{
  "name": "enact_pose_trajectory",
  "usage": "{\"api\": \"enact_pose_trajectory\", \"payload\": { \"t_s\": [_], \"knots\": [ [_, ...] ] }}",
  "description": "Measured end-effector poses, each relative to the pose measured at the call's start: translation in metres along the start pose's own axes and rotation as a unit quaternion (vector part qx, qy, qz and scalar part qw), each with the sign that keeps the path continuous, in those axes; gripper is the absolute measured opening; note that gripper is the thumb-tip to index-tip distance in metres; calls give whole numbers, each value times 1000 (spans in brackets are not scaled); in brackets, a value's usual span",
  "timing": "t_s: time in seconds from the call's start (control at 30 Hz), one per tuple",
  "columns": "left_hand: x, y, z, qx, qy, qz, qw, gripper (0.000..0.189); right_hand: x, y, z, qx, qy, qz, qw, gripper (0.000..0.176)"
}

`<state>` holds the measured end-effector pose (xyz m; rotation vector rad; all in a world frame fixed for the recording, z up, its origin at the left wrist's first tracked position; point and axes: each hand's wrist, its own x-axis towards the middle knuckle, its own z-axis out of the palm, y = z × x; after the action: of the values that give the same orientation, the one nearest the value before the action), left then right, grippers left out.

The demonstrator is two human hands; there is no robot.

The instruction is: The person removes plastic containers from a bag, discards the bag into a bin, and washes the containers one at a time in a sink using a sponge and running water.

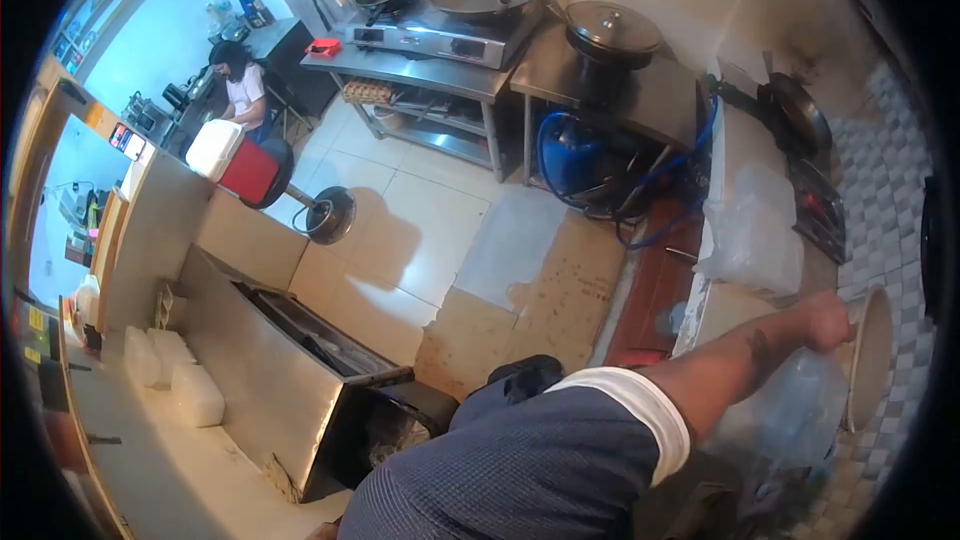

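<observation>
My right arm reaches across the counter on the right, and my right hand (828,322) is closed at the near edge of a round beige disc with a pale rim (874,360). The disc stands on edge close to the checked tile wall. Below my forearm lies clear plastic (800,405), partly covered by the arm. A plastic-wrapped white stack (755,230) sits on the counter just beyond my hand. At the bottom edge only a sliver of my left hand (325,532) shows, its fingers hidden.
A gas stove with pans (430,35) and a lidded pot (612,32) stand at the back. A blue gas cylinder (575,155) is under the table. Cardboard (565,305) covers part of the floor. A person (240,90) sits far left, near a red-and-white cooler (245,170).
</observation>
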<state>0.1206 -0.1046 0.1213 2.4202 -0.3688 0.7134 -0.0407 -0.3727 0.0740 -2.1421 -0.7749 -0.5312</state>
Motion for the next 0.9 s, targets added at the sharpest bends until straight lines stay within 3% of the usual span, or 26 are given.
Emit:
{"api": "enact_pose_trajectory", "payload": {
  "t_s": [0.13,0.2,0.23,0.27,0.3,0.37,0.4,0.43,0.47,0.53,0.6,0.63,0.67,0.73,0.8,0.87,0.9],
  "knots": [
    [2,-10,38,2,31,80,996,12,-9,-5,-5,-4,-5,33,999,21],
    [3,-4,38,-34,-111,-19,993,24,-18,-17,-6,9,9,77,997,26],
    [-7,-6,40,-46,52,-6,998,20,-21,-23,-7,19,23,99,995,28],
    [-1,-14,40,10,-42,69,997,24,-24,-30,-5,37,39,127,990,30],
    [0,-22,36,-102,-28,77,991,25,-26,-40,-9,41,56,138,988,32],
    [-5,-46,34,-258,-115,10,959,19,-26,-62,-15,18,76,127,989,37],
    [-17,-50,11,-411,-199,9,890,18,-22,-84,-16,-109,109,50,987,42],
    [-29,-36,-26,-415,-242,-54,875,20,-15,-106,-13,-130,152,15,980,48],
    [-33,-53,-26,-466,-245,-28,850,19,-16,-121,-13,-156,163,8,974,54],
    [-60,-50,-41,-524,-79,-48,847,18,-46,-113,-11,-164,30,-113,979,58],
    [-93,-29,-50,-337,189,14,922,15,-51,-116,1,-160,-43,-128,978,61],
    [-112,-10,-62,-217,228,71,946,14,-41,-121,15,-155,-47,-79,984,61],
    [-133,5,-62,-293,188,120,930,19,-34,-124,25,-150,-52,-32,987,61],
    [-159,40,-69,-198,55,281,938,30,-34,-119,30,-162,-12,0,987,61],
    [-174,49,-57,-243,-44,285,926,39,-35,-119,31,-161,-28,54,985,58],
    [-183,49,-49,-214,-58,280,934,37,-37,-127,32,-142,-95,137,976,52],
    [-185,48,-46,-200,-66,279,937,36,-35,-128,31,-152,-110,131,974,47]
  ]
}}
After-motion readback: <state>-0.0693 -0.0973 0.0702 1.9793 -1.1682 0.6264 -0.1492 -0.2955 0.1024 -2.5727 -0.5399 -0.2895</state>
